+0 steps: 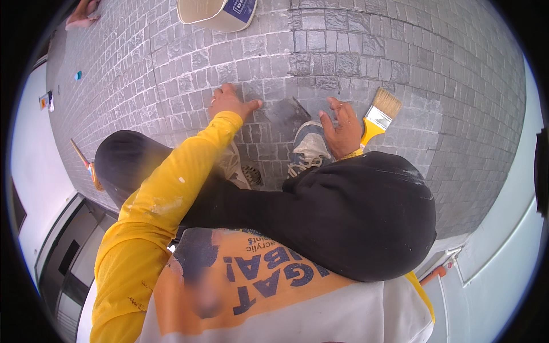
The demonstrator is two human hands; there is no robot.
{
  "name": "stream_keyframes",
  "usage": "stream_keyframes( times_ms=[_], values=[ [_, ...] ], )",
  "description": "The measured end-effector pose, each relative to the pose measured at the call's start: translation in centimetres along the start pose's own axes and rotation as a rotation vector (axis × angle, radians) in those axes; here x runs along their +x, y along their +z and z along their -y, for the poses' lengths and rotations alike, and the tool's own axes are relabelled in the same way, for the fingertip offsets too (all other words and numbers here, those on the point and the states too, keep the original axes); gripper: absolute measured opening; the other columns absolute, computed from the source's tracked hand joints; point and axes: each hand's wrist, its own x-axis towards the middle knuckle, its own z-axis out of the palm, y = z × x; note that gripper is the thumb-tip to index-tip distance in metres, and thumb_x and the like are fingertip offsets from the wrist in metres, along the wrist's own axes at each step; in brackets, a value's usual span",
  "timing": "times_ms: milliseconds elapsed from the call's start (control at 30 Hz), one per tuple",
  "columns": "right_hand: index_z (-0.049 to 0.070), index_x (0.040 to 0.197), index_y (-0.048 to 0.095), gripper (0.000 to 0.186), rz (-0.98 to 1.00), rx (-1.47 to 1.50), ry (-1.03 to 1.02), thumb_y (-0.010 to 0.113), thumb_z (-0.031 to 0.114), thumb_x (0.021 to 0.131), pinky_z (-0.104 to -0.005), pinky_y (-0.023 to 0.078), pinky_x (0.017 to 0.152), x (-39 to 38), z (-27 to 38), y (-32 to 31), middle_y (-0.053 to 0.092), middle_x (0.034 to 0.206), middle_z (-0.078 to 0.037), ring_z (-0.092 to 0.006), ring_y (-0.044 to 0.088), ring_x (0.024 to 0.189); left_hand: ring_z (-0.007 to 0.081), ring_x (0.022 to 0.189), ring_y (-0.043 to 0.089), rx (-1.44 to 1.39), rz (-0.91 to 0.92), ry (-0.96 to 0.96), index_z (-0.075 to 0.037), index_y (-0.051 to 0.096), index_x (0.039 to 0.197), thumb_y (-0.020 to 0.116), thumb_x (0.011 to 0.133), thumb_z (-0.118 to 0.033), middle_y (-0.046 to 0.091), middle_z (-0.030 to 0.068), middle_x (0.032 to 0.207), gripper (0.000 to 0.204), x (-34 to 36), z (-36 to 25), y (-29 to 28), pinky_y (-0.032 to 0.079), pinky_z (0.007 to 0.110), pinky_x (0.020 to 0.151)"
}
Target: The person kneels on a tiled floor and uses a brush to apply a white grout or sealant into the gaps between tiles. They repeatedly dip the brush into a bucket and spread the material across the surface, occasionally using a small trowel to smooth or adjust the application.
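- Left hand (230, 103): spread flat, palm down, on the grey tiled floor (400, 63); fingers wide apart, thumb pointing toward the dark patch; nothing held.
- Right hand (342, 128): resting on the tiles just right of the dark patch, fingers half curled and loosely apart; whether anything is gripped cannot be told.
- Dark patch (286, 111): darker, smeared area of tile between the two hands, just ahead of the shoe toe.
- Paintbrush (378, 119): yellow handle, metal band, pale bristles; lying on the tiles just beside the right hand, on its outer side, bristles pointing away from the body; contact with the hand not clear.
- Shoe (309, 147): grey and white, laced, planted on the tiles beside the right hand.
- Floor drain (252, 174): small round grate, between the shoe and the left leg.
- Knee (366, 220): in black trousers, bent, filling the lower centre and hiding the right forearm.
- Yellow sleeve (171, 194): flecked with pale spots, running from the lower left up to the left hand.
- Bucket (214, 12): pale, with a blue label, at the top edge, well apart from both hands.
- Second brush (86, 163): thin handle, lying at the left, near the wall edge, well apart from the hands.
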Motion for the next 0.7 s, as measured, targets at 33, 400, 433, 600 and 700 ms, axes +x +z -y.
stream_keyframes(
  times_ms=[33, 400, 433, 600, 700],
  values=[
    [0.007, 0.123, 0.063, 0.038, 0.078, -0.029, -0.021, 0.069, 0.020, 0.088, -0.0391, 0.052, 0.077, 0.9, 0.8, 0.9, 0.064, 0.105, -0.012, -0.0293, 0.065, 0.091, 0.0378, 0.125, 0.052, 0.013, 0.048, 0.019, -0.007, 0.051, 0.131, 0.086, 0.064, -0.055, 0.052, 0.0178, 0.131, 0.089, -1.3, -0.6, 0.8, 0.044, 0.046, 0.104],
    [0.005, 0.122, 0.058, 0.043, 0.384, -0.195, 0.047, 0.070, 0.019, 0.083, -0.0462, 0.051, 0.084, 2.1, 2.8, 5.8, 0.061, 0.116, -0.016, -0.0350, 0.063, 0.102, 0.0336, 0.112, 0.057, 0.063, -0.015, 0.397, -0.012, 0.058, 0.113, 0.085, 0.071, -0.033, 0.057, 0.0097, 0.117, 0.054, -4.3, 0.1, 5.8, 0.044, 0.047, 0.092],
    [0.004, 0.120, 0.059, 0.043, 0.371, -0.136, 0.047, 0.071, 0.018, 0.082, -0.0463, 0.051, 0.084, 2.2, 2.7, 6.1, 0.061, 0.116, -0.016, -0.0355, 0.062, 0.102, 0.0335, 0.111, 0.058, 0.050, -0.023, 0.422, -0.012, 0.059, 0.110, 0.085, 0.070, -0.032, 0.058, 0.0099, 0.115, 0.051, -3.6, 0.4, 5.6, 0.046, 0.046, 0.090],
    [0.003, 0.115, 0.059, 0.039, 0.321, 0.075, 0.016, 0.075, 0.017, 0.082, -0.0369, 0.051, 0.079, 5.1, 3.1, 5.6, 0.063, 0.100, -0.010, -0.0240, 0.063, 0.091, 0.0101, 0.066, 0.049, -0.347, 0.448, 0.520, -0.008, 0.059, 0.080, 0.083, 0.078, -0.014, 0.055, -0.0018, 0.069, 0.026, 1.6, 1.1, 1.3, 0.043, 0.027, 0.062],
    [0.004, 0.116, 0.061, 0.039, 0.606, 0.372, 0.214, 0.077, 0.018, 0.084, -0.0287, 0.049, 0.079, 8.4, 3.2, 2.6, 0.063, 0.096, -0.004, -0.0130, 0.060, 0.089, 0.0063, 0.067, 0.048, -0.614, 0.696, 0.594, -0.008, 0.059, 0.077, 0.083, 0.078, -0.010, 0.056, -0.0048, 0.071, 0.025, 3.5, -0.4, -2.1, 0.041, 0.025, 0.061]
  ],
)
